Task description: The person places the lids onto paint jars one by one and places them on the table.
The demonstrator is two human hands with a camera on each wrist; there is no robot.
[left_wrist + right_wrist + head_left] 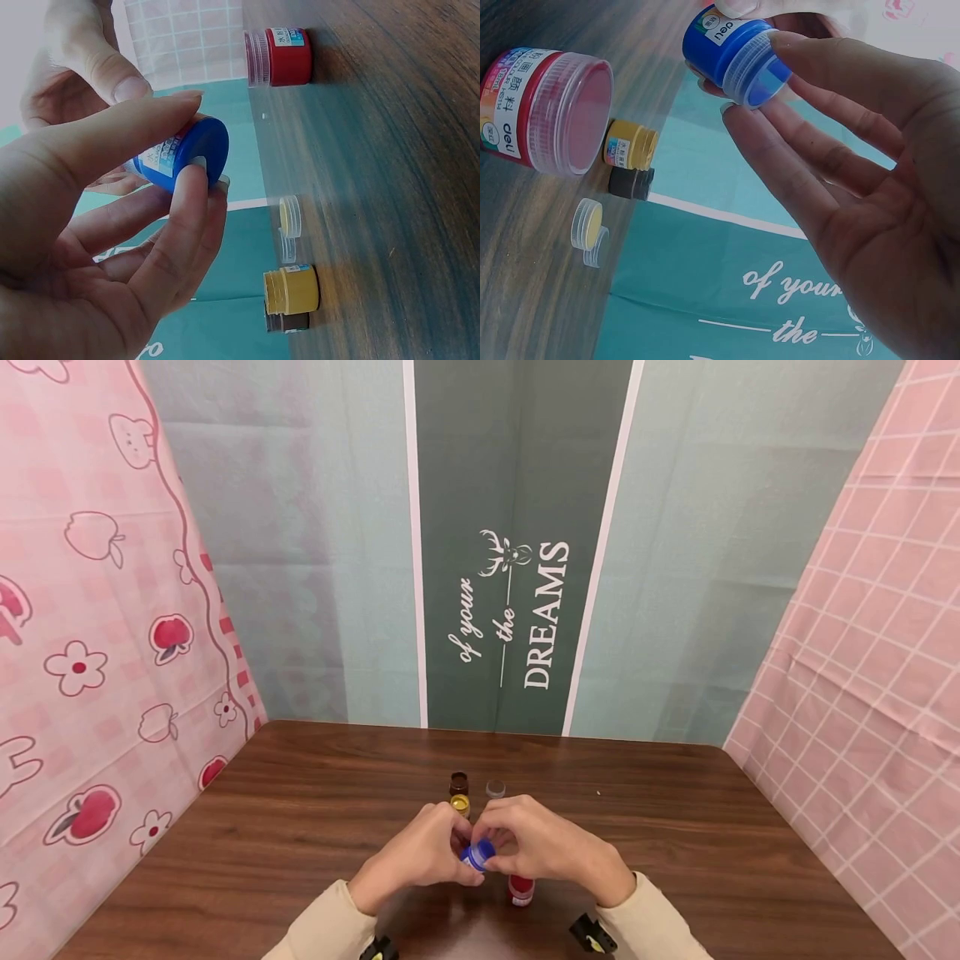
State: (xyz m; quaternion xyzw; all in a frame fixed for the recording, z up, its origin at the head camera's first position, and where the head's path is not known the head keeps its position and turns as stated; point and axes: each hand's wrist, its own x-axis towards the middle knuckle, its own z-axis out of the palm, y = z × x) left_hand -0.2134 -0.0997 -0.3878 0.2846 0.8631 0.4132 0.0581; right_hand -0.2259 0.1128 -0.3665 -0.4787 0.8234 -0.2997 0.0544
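Note:
A small blue paint jar (478, 857) is held up between both hands, tilted. My left hand (426, 850) grips its blue body, fingers curled around the base in the left wrist view. With thumb and fingertips, my right hand (536, 842) pinches the clear ridged lid (751, 69), which sits on the jar. A red paint jar (521, 890) with its clear lid on stands just below the right hand. Beyond the hands stands a lidless yellow jar (460, 805), with a dark brown jar (459, 782) right behind it.
Two clear lids lie on the wooden table (675, 827) to the right of the yellow jar; one lid (588, 225) shows yellow inside. A green and grey cloth (495, 485) hangs behind the table, with pink cloths at both sides.

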